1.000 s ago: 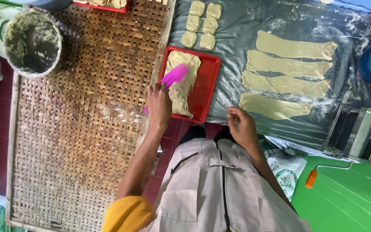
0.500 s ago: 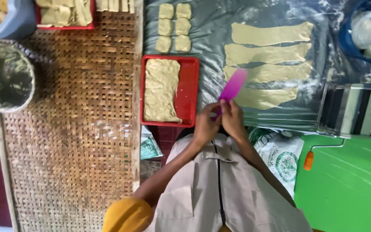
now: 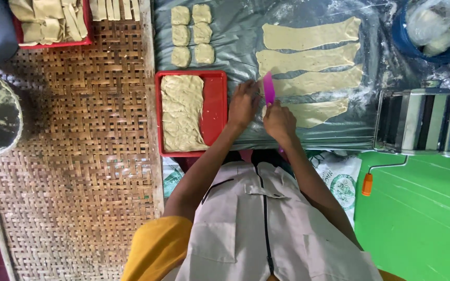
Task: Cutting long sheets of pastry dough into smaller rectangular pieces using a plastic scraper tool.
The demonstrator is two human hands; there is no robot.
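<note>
Both hands have come forward since the earlier frame, and the pink scraper (image 3: 269, 87) now stands over the dough strips instead of hovering near the body. The right hand (image 3: 279, 120) has its fingers (image 3: 273, 106) clenched on the scraper's near end, with the blade pointing away toward the far side. The left hand (image 3: 243, 103) lies just beside it on the floured plastic sheet (image 3: 235, 36), fingers spread loosely and grasping nothing; it may be touching the blade's edge, though the view is too tight to be sure.

Four long rolled dough strips (image 3: 308, 60) lie side by side on the sheet to the right of the hands, and the scraper sits at the left end of the nearest two. Left of the hands, a red tray (image 3: 215, 104) holds a thick slab of dough (image 3: 182, 112). Six small dough squares (image 3: 192, 34) lie in two columns beyond the tray. A metal pasta roller (image 3: 425, 120) stands at the right, with its orange-handled crank (image 3: 368, 182) hanging over a green surface (image 3: 423, 218). A woven bamboo mat (image 3: 79, 156) covers the left side, and a second red tray of cut dough (image 3: 48, 23) rests at its far edge.
</note>
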